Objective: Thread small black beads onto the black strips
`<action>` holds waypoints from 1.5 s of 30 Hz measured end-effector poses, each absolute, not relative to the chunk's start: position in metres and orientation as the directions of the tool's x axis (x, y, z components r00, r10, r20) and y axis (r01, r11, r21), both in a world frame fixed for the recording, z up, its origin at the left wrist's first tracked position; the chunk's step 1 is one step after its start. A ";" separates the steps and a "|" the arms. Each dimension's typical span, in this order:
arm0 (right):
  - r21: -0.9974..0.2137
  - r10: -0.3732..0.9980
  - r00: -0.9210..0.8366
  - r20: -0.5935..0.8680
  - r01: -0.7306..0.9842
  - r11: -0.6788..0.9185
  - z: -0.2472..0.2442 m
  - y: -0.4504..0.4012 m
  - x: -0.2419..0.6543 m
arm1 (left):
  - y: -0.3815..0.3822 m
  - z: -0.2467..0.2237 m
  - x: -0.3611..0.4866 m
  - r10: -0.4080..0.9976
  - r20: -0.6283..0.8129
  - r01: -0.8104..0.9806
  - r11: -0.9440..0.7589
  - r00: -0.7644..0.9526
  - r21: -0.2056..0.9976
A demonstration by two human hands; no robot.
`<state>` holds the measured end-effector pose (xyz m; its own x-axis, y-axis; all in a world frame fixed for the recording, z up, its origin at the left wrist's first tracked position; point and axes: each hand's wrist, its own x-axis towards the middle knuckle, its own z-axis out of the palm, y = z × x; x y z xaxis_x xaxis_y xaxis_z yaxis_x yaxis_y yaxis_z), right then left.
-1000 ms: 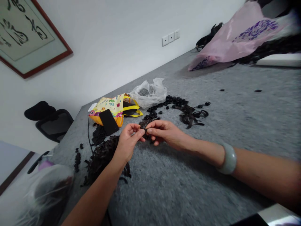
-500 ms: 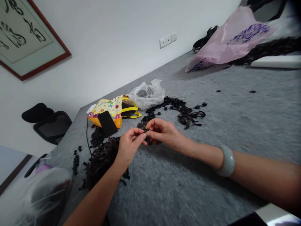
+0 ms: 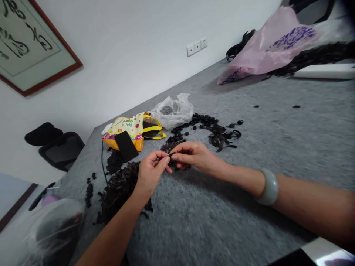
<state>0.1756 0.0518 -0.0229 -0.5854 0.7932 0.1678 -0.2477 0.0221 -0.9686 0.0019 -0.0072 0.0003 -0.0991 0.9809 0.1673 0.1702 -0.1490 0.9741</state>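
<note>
My left hand (image 3: 152,170) and my right hand (image 3: 194,157) meet above the grey table (image 3: 222,221). Between their fingertips is a small dark piece (image 3: 171,155), pinched from both sides; its exact shape is too small to tell. A pile of black strips (image 3: 119,192) lies beside my left wrist. Just beyond the fingers are small dark bits (image 3: 173,146) and a row of black round pieces (image 3: 205,119). More black strips (image 3: 222,137) lie loose beyond my right hand, which has a pale bangle (image 3: 269,187) at its wrist.
A yellow bag (image 3: 124,127) with a black phone-like slab (image 3: 126,146) against it stands near the wall, next to a clear plastic bag (image 3: 173,111). At the far right are a pink bag (image 3: 266,51) and a white box (image 3: 324,71). Chairs (image 3: 61,147) stand past the table's left edge.
The fingertips have shifted slightly, and the dark piece between them shows more clearly. The whole view has moved a little.
</note>
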 end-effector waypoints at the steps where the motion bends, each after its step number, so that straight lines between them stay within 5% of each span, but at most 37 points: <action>1: -0.967 0.797 -0.576 0.181 -0.251 0.038 -0.023 0.052 0.175 | -0.008 0.001 0.003 0.978 0.175 0.180 -0.153 -0.113 0.972; 10: -0.955 0.795 -0.551 0.254 -0.273 0.115 -0.017 0.048 0.178 | -0.009 0.001 0.006 0.968 0.228 0.084 -0.220 -0.106 0.972; 22: -0.952 0.750 -0.595 0.288 -0.264 0.156 -0.018 0.048 0.179 | -0.008 0.010 0.007 0.999 0.035 -0.204 -0.041 -0.035 0.978; 30: -0.945 0.741 -0.592 0.316 -0.261 0.195 -0.020 0.046 0.178 | -0.008 0.004 0.004 0.994 0.103 -0.109 -0.106 -0.028 0.988; 38: -0.906 0.736 -0.529 0.422 -0.257 0.335 -0.022 0.048 0.178 | -0.007 0.004 0.001 0.997 0.024 -0.156 -0.011 0.080 0.988; 45: -0.970 0.753 -0.618 0.225 -0.218 0.110 -0.021 0.055 0.180 | -0.006 0.005 -0.009 0.990 0.118 0.187 -0.131 0.079 0.974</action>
<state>0.1805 0.0546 -0.0206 -0.6179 0.7534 0.2250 -0.2183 0.1105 -0.9696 -0.0093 -0.0064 0.0051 0.0792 0.9899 0.1178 0.1870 -0.1308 0.9736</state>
